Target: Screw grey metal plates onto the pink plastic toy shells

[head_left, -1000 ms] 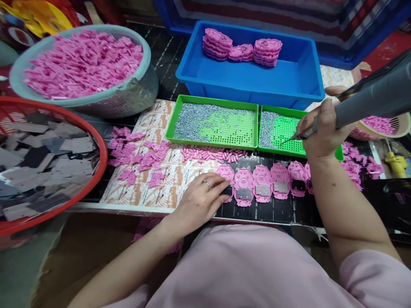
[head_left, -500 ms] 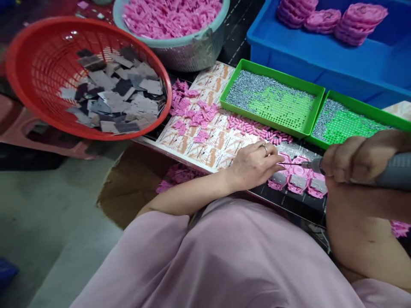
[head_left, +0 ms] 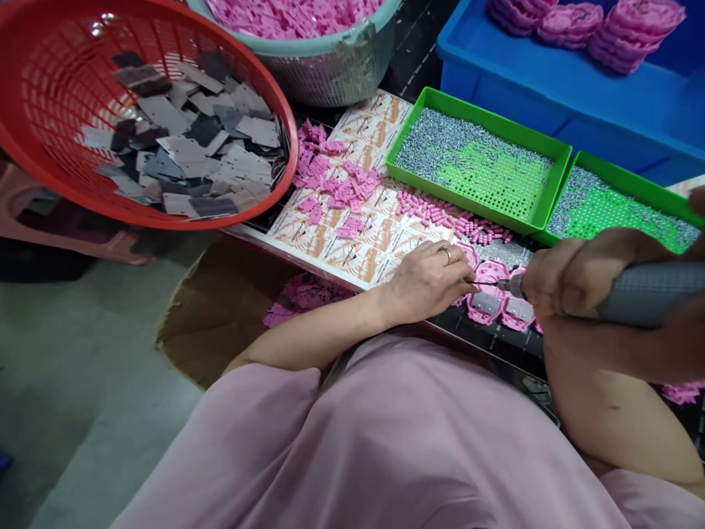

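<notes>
My left hand (head_left: pixel 427 283), with a ring on one finger, rests closed over the leftmost pink plastic shell (head_left: pixel 469 257) in a row of pink shells (head_left: pixel 499 301) on the black work strip. My right hand (head_left: pixel 578 272) is wrapped round a grey electric screwdriver (head_left: pixel 650 292). Its thin bit (head_left: pixel 482 283) points left and meets my left fingertips at that shell. What my left fingers pinch is hidden.
Two green trays of small screws (head_left: pixel 479 162) (head_left: pixel 611 209) lie behind the row. A blue bin (head_left: pixel 551 88) holds stacked pink shells. At left are a red basket of grey plates (head_left: pixel 137 117) and a grey basket of pink parts (head_left: pixel 308 37). Loose pink pieces (head_left: pixel 335 187) lie on printed card.
The camera has swung left and down. My right hand brought the screwdriver from the right green tray down to the leftmost shell at my left fingers.
</notes>
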`<act>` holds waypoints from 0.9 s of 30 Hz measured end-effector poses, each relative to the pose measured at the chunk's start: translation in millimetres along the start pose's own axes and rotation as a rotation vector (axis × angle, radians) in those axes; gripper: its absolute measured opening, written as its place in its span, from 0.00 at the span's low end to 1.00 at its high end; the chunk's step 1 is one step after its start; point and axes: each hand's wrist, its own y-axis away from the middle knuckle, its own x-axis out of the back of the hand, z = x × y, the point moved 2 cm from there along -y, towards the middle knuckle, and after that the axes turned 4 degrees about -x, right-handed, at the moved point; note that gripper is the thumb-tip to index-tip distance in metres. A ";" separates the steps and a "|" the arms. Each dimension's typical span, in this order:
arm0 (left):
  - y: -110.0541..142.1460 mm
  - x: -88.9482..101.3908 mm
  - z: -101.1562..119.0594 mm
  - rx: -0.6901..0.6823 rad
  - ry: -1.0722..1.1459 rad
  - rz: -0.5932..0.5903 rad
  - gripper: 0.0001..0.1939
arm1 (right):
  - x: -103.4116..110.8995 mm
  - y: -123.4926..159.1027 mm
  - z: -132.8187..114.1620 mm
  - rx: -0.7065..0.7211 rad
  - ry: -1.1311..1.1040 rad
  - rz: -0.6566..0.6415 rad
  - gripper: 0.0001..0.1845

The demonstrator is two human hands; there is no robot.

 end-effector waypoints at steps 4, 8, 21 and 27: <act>13.9 8.2 -8.0 0.025 0.025 -0.050 0.22 | -8.7 0.5 9.0 0.013 -0.037 -0.041 0.12; 24.6 5.1 -10.0 -0.050 0.023 -0.158 0.23 | -12.1 3.1 7.2 -0.037 -0.030 -0.096 0.11; 15.9 -4.7 -11.8 -0.117 0.002 -0.260 0.19 | -11.0 11.3 25.8 0.016 -0.014 -0.135 0.13; 17.7 -0.6 -11.7 -0.126 -0.033 -0.265 0.19 | -11.3 8.8 25.5 0.040 -0.027 -0.153 0.16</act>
